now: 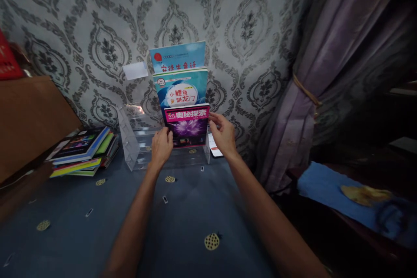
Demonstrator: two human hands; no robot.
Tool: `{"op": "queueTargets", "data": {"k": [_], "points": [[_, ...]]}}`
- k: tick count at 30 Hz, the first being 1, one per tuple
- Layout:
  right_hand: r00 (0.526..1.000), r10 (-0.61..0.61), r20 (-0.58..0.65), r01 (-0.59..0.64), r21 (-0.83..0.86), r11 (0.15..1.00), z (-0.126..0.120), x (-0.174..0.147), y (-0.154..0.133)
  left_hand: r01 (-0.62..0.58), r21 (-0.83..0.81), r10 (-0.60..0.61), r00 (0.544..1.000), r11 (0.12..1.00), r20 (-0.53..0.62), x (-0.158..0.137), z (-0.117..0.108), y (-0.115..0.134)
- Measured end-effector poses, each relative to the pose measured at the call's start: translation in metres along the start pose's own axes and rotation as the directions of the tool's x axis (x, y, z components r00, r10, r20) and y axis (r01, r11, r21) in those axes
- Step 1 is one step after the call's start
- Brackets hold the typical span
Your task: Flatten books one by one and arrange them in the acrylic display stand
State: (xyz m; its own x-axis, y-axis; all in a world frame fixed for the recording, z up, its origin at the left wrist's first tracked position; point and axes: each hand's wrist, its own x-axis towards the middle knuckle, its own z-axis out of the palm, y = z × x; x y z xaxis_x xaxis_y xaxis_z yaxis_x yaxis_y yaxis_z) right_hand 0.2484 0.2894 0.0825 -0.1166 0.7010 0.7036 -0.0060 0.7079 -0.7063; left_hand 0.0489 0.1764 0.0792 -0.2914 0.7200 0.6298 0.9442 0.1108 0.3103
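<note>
A pink-and-purple book (pixel 188 128) stands upright in the front tier of a clear acrylic rack (pixel 129 145). My left hand (pixel 162 145) is closed at the book's left edge, its fingertips partly hidden. At the opposite edge, my right hand (pixel 223 132) has its fingers curled against the cover's side. Behind it rises a teal book with a white oval title (pixel 182 94). Farther back and higher, a light-blue book (pixel 177 54) leans in the rear tier; its lower part is covered by the books in front.
Left of the rack lies a stack of books (pixel 85 147) beside a brown cardboard box (pixel 35 117). A phone with a lit screen (pixel 215 147) is behind the rack's right end. Patterned wallpaper backs the blue tablecloth (pixel 182 226); a purple curtain (pixel 289 126) hangs at right.
</note>
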Motion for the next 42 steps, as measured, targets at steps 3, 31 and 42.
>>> {"op": "queueTargets", "data": {"k": [3, 31, 42], "points": [[1.000, 0.004, -0.002, -0.004, -0.010, 1.000, 0.001, 0.000, -0.001, -0.021, -0.055, 0.020, 1.000, 0.998, -0.023, -0.001, 0.001, -0.004], [0.717, -0.208, 0.665, 0.333, -0.064, 0.941, 0.015, -0.167, -0.032, 0.419, 0.540, -0.446, 0.891, 0.730, -0.087, -0.042, -0.134, -0.221], [0.703, 0.006, 0.711, 0.136, -0.142, 0.981, 0.012, -0.175, -0.023, 0.235, 0.694, -0.331, 0.944, 0.680, 0.004, -0.072, -0.149, -0.211]]}}
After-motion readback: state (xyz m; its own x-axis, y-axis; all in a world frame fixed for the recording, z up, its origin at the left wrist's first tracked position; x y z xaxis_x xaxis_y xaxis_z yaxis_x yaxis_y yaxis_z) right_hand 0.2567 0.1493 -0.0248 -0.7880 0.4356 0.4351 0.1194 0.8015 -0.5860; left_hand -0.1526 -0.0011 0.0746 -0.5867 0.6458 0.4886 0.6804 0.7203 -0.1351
